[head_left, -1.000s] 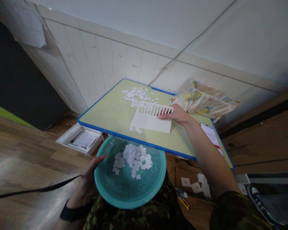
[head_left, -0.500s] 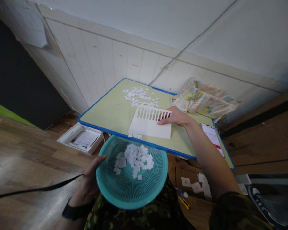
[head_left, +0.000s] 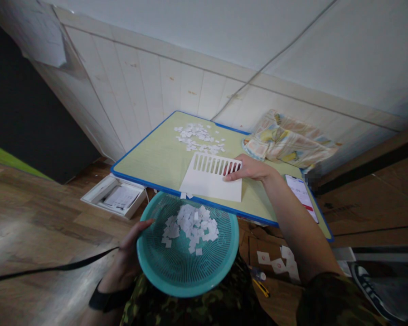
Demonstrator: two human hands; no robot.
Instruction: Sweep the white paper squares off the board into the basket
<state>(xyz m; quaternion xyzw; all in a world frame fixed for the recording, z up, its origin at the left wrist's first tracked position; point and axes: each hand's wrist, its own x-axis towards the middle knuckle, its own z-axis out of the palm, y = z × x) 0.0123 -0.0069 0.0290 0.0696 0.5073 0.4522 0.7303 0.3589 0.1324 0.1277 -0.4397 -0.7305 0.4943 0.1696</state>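
Observation:
My right hand (head_left: 250, 168) grips a flat white scraper (head_left: 211, 182) with a row of slots along its upper edge. It lies low over the table, its long plain edge at the blue front rim. Several white paper pieces (head_left: 186, 195) stick out at that rim by its left corner. My left hand (head_left: 132, 240) grips the left rim of a turquoise plastic basket (head_left: 190, 290), its thumb over the edge. Held below the table's front edge, the basket contains a heap of small white paper squares (head_left: 193, 222). Another scattered pile of paper pieces (head_left: 199, 137) lies toward the table's back.
The pale green table (head_left: 139, 158) stands against the panelled wall. A patterned cloth (head_left: 289, 140) and a phone (head_left: 301, 194) occupy its right side. On the floor are a white box (head_left: 115, 197), a yellow cutter (head_left: 261, 287) and paper cards (head_left: 278, 266).
The scraper has slid slightly toward the front edge under my right hand. Paper pieces beside its left corner have shifted toward the basket. The basket and my left hand have barely moved.

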